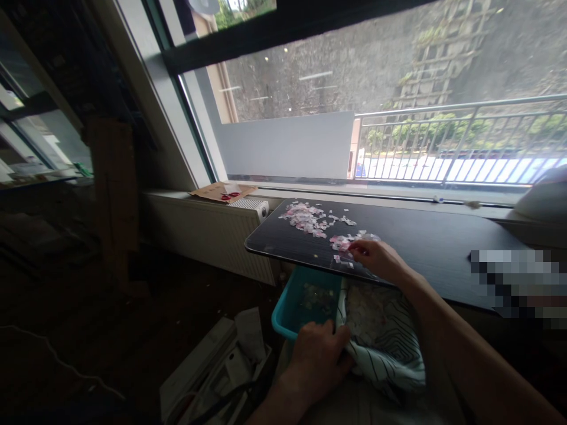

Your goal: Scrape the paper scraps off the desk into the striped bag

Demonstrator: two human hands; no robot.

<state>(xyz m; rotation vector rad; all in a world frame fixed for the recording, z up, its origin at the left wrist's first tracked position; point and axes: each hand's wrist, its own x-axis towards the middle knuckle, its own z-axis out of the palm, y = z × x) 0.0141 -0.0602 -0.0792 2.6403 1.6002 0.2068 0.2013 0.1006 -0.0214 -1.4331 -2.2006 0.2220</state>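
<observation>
One big window (319, 82) fills the view beyond both my hands, w/ a dark table (425, 236) just this side of it, under & around my R hand (352, 248). Radiator (212, 236) runs beyond & left of my L hand (321, 348). White box (188, 363) w/ bits in it sits low, left of L hand. Striped cloth bag (390, 366) hangs open below R hand, more pale scraps inside; my L hand is closed on its near-left edge, fingers bent over the cloth. Teal tub (280, 316) is just beyond L hand, beside the bag, some small stuff in the bottom, too dim to ID. Cardboard sheet (206, 190) lies well left of R hand, by the window. Far scrap pile (305, 218), pink & white, is beyond & left of R hand; near scrap pile (341, 242) is right at its fingertips. R fingers are curled, thumb & index nearly together; can't tell if they've got a scrap. Red-handled scissors (230, 196) lie on the cardboard, well left of R hand.
</observation>
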